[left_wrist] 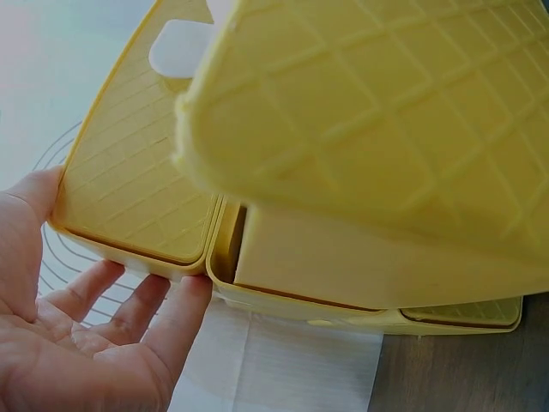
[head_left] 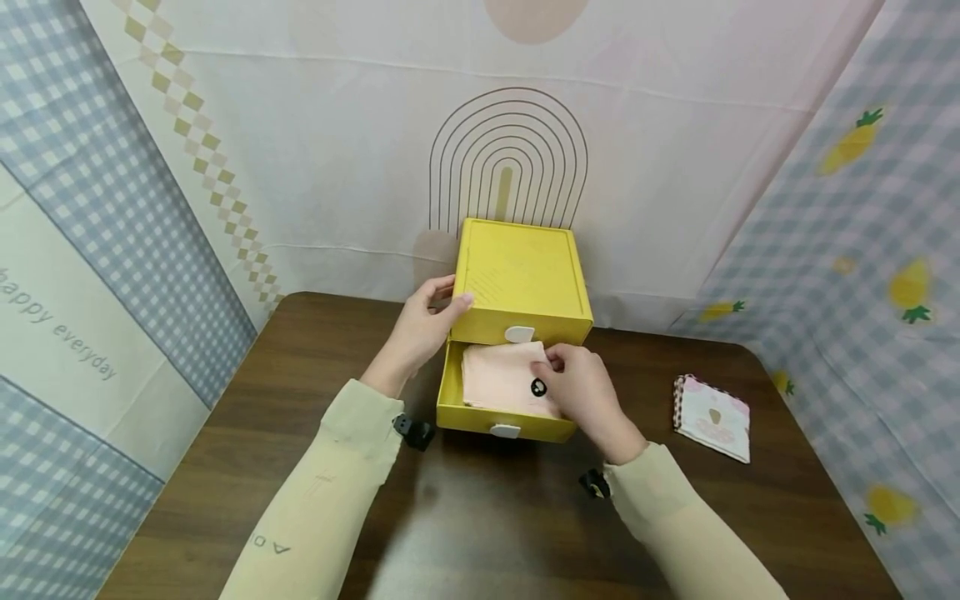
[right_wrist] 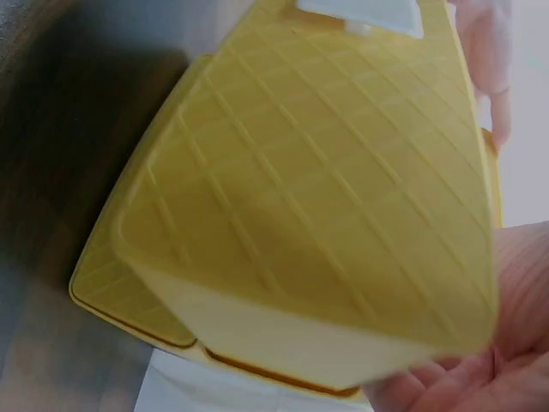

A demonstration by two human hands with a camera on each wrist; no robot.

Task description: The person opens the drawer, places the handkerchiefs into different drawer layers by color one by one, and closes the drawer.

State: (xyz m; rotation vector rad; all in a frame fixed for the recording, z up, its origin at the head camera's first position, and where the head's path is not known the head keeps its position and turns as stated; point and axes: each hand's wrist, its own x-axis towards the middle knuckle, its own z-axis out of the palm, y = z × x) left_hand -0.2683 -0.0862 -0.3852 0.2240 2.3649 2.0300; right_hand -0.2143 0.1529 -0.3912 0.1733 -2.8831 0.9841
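Observation:
A yellow drawer box [head_left: 525,262] stands against the back wall, one of its drawers [head_left: 480,419] pulled out toward me. Folded pink cloth [head_left: 498,375] with a round black paw patch lies in that drawer. My right hand [head_left: 588,392] pinches the cloth's right side between thumb and fingers. At the box's left side is my left hand [head_left: 420,333], thumb on the top edge. In the left wrist view its fingers [left_wrist: 141,309] extend along the side wall. The drawer front [right_wrist: 317,189] hides the cloth in the right wrist view.
On the brown table [head_left: 315,467], to the right, lies a folded white cloth [head_left: 712,417] with a checked edge. White patterned fabric [head_left: 337,167] hangs behind the box. Blue checked fabric flanks the table on both sides. The drawer fronts carry white knobs [head_left: 506,431].

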